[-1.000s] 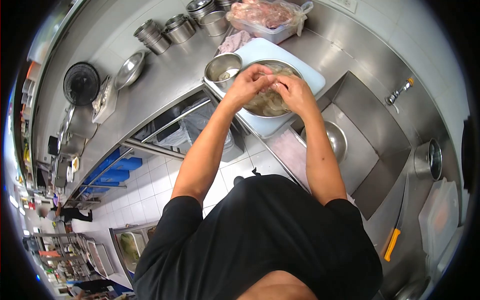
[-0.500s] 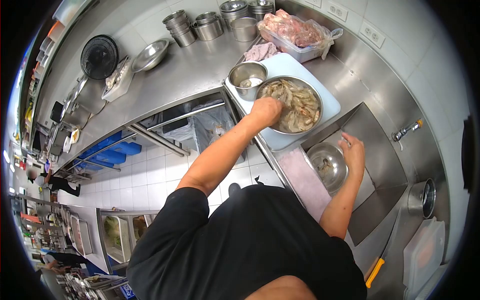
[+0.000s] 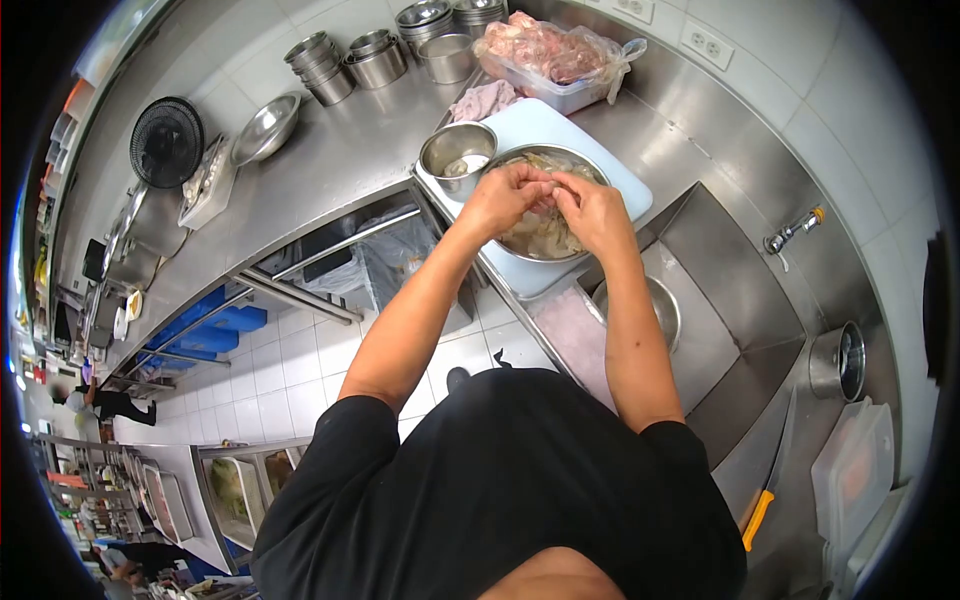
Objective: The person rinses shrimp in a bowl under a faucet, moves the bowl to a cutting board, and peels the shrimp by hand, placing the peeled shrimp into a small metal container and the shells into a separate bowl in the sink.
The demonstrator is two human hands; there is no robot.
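Over a steel bowl (image 3: 601, 170) of raw shrimp (image 3: 538, 238), my left hand (image 3: 500, 203) and my right hand (image 3: 598, 213) meet fingertip to fingertip. Both are closed in a pinch on what appears to be one shrimp, mostly hidden by the fingers. The bowl rests on a pale blue cutting board (image 3: 625, 188). Left of it stands a smaller steel pot (image 3: 455, 180) with a few pale pieces inside. Below my right forearm, another steel bowl (image 3: 664, 312) in the sink is partly covered by the arm.
A pink cloth (image 3: 572, 335) lies along the sink's (image 3: 735, 260) near edge. On the right are a yellow-handled knife (image 3: 760, 515), a steel pot (image 3: 835, 362) and a faucet (image 3: 790, 235). Bagged meat (image 3: 550, 55) sits behind the board. Other people (image 3: 120, 405) stand far left.
My right hand has moved up from above the sink bowl to the shrimp bowl and met my left hand. My left hand has lifted slightly from among the shrimp. The view has shifted slightly.
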